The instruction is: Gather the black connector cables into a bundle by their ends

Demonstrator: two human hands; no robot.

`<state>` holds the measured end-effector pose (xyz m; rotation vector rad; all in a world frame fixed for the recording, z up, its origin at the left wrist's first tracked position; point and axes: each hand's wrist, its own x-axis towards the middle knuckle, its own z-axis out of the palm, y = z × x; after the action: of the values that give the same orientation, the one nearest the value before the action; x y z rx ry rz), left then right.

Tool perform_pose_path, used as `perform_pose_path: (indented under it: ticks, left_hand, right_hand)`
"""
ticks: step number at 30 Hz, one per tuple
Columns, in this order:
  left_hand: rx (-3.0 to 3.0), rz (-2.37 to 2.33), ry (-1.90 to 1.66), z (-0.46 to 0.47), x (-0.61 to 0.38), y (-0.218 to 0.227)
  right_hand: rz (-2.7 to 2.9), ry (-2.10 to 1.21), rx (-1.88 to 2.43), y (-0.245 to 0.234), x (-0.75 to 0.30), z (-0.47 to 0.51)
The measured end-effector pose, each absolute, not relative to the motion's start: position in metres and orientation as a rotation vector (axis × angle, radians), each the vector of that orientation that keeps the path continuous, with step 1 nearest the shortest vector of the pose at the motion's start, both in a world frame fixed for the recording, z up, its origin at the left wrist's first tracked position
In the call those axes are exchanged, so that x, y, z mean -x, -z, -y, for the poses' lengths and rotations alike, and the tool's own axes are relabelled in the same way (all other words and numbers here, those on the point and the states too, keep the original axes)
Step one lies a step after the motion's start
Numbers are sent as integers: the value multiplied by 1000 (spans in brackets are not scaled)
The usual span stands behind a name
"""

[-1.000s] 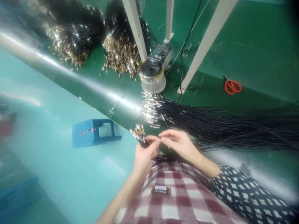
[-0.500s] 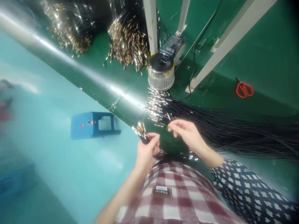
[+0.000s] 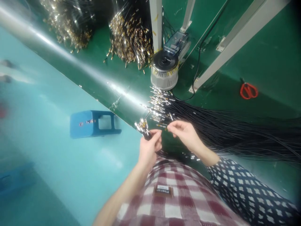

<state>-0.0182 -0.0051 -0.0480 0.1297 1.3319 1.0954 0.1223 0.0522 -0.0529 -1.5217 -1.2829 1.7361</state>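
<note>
My left hand (image 3: 148, 147) is closed round a small bundle of black cables (image 3: 142, 127) whose metal-tipped ends stick up past my fingers. My right hand (image 3: 185, 133) pinches one metal-tipped cable end (image 3: 166, 128) just to the right of that bundle. Both hands hover at the near edge of the green bench (image 3: 235, 62), right in front of a wide spread of black cables (image 3: 223, 125) with silver connectors (image 3: 157, 105) fanned out at its left end.
A round grey tape dispenser (image 3: 164, 70) stands behind the connectors. Two heaps of gold-tipped cables (image 3: 131, 34) lie at the back left. Red scissors (image 3: 248, 90) rest at the right. White frame legs (image 3: 235, 40) cross the bench. A blue stool (image 3: 92, 123) sits on the floor.
My right hand went from beside the left hand out toward the fanned connectors and now pinches a cable end there. The left hand kept its bundle and rose slightly.
</note>
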Motion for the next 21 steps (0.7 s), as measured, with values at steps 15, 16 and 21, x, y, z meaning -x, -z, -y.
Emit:
perform_pose_path:
  ticks: [15,16,21]
  left_hand:
    - [-157,-1274,-1107,19,17,41]
    - [-178,-1273,-1103,17,14,36]
    - [-391,-1246,-996,0,-10,8]
  right_hand:
    - [1464,-1449,1572,88,-115,-64]
    - [1274,-1550,1492,77,-123,-59]
    - [774,-1661,1329,19,-157,-26]
